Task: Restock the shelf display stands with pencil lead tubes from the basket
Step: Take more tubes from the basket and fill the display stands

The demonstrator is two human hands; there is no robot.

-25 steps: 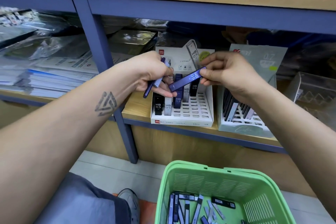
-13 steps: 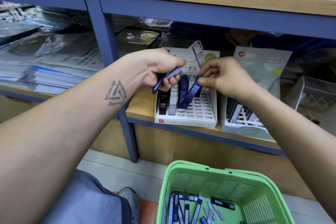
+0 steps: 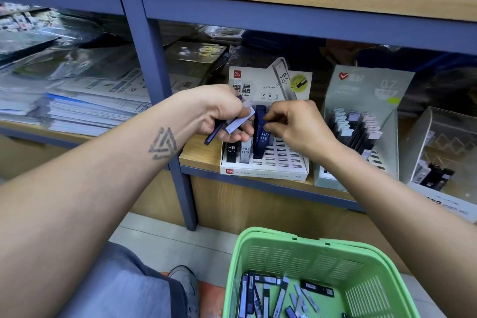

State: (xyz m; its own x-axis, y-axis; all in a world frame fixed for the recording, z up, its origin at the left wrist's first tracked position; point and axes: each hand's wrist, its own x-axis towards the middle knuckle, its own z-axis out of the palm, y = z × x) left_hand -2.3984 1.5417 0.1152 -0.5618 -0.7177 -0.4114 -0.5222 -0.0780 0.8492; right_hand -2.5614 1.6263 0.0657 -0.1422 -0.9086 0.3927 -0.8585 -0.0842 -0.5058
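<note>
Our right hand [image 3: 296,126] pinches the dark blue tube [image 3: 260,134], upright in the white display stand [image 3: 265,169], third slot from its left edge. Our left hand [image 3: 222,113], just left, grips spare tubes [image 3: 238,122] slanting across the stand; we judge it nearer the next empty slot's feed.

Right hand [image 3: 296,126] covers top of dark blue tube [image 3: 260,137]; slot seating unclear. Left hand [image 3: 222,113] hides middle of its held tubes [image 3: 237,124], count unclear. Basket [image 3: 361,266] cut by bottom edge. Clear box [image 3: 444,147] cut at right. Back shelf goods blurred
</note>
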